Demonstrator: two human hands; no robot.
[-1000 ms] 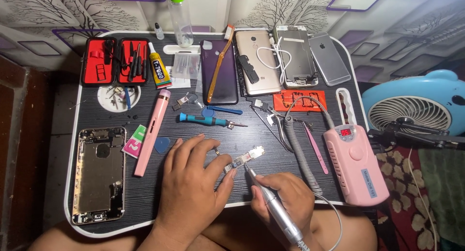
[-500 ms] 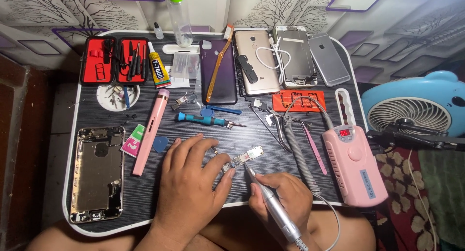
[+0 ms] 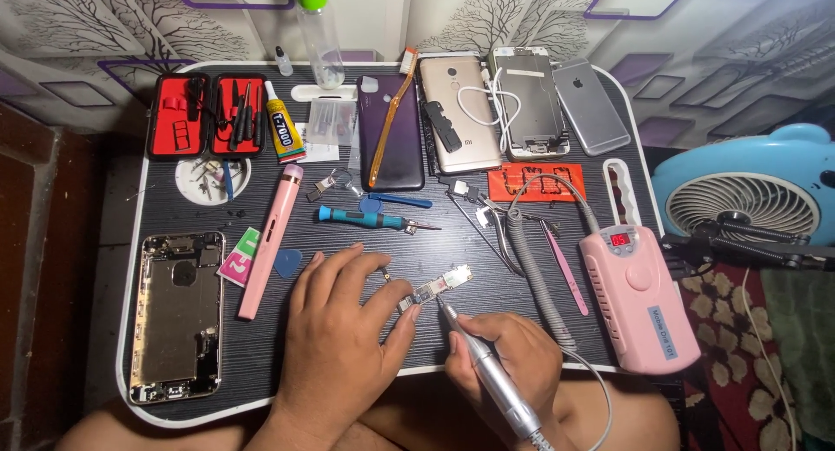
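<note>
My left hand lies flat on the dark lap table, its thumb and forefinger pinching a small silver circuit part. My right hand grips a silver pen-shaped rotary tool. The tool's thin tip touches the part's near edge. A grey coiled cord runs from the tool up to a pink control box at the right.
An opened phone shell lies at the left, beside a pink pen-like tool. A red tool kit, glue tube, several phones and a bottle line the back. A teal screwdriver, pink tweezers and a blue fan are nearby.
Both hands stay in nearly the same place. The tool tip has shifted slightly against the small part.
</note>
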